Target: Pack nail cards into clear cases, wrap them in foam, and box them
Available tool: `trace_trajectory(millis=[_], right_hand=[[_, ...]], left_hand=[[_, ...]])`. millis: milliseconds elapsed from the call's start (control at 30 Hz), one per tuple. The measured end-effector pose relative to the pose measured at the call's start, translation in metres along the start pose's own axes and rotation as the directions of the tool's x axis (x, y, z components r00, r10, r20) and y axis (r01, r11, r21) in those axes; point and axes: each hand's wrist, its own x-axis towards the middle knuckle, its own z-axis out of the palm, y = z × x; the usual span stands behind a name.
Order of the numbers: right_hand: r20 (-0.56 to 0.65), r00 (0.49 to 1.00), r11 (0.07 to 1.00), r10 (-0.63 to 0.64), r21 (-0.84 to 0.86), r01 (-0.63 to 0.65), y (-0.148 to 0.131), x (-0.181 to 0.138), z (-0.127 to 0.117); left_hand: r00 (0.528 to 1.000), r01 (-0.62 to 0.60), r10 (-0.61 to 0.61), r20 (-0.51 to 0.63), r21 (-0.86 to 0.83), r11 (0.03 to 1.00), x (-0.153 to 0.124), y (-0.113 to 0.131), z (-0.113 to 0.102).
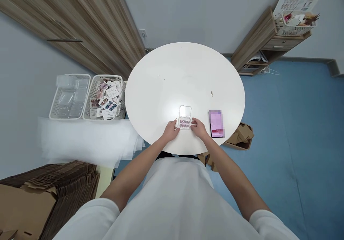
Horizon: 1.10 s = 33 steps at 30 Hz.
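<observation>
A small clear plastic case (184, 124) lies on the white round table near its front edge. Its transparent lid (185, 111) is swung up and back, away from me. Inside are two rows of small pinkish-purple pieces that look like press-on nails. My left hand (171, 131) has its thumb and fingers at the left side of the case. From the other side, the fingertips of my right hand (199, 128) rest against its right edge. To the right of that hand lies a phone (215, 124) with a pink, partly blurred screen.
Left of the table (185, 68) stand a white basket of printed cards (107, 98) and a basket of clear plastic boxes (70, 96). Translucent sheets (88, 141) and flattened cardboard (72, 193) lie nearer me. A carton (241, 137) sits low at right; a wooden shelf (258, 43) stands behind.
</observation>
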Motion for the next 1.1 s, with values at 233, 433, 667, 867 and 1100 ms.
trace_trajectory(millis=[233, 433, 667, 867, 1100], right_hand=[[-0.047, 0.998, 0.996, 0.031, 0.08, -0.027, 0.003, 0.001, 0.012], [-0.071, 0.997, 0.975, 0.024, 0.222, -0.008, 0.005, -0.008, 0.013], [0.007, 1.0, 0.887, -0.016, 0.461, 0.01, -0.003, -0.035, 0.005], [0.034, 0.997, 0.836, -0.062, 0.548, 0.033, -0.004, -0.058, -0.003], [0.136, 0.982, 0.772, -0.132, 0.636, 0.016, -0.008, -0.078, -0.018]], left_hand=[[1.0, 0.028, -0.028, 0.003, -0.306, 0.952, 0.0, 0.001, 0.005], [0.997, 0.069, -0.079, 0.006, -0.562, 0.824, -0.009, -0.003, 0.005], [0.992, 0.129, -0.095, 0.087, -0.652, 0.747, -0.024, 0.003, -0.007], [0.979, 0.199, -0.085, 0.186, -0.766, 0.611, -0.04, 0.014, -0.018], [0.919, 0.318, 0.052, 0.392, -0.811, 0.492, -0.064, 0.037, -0.027]])
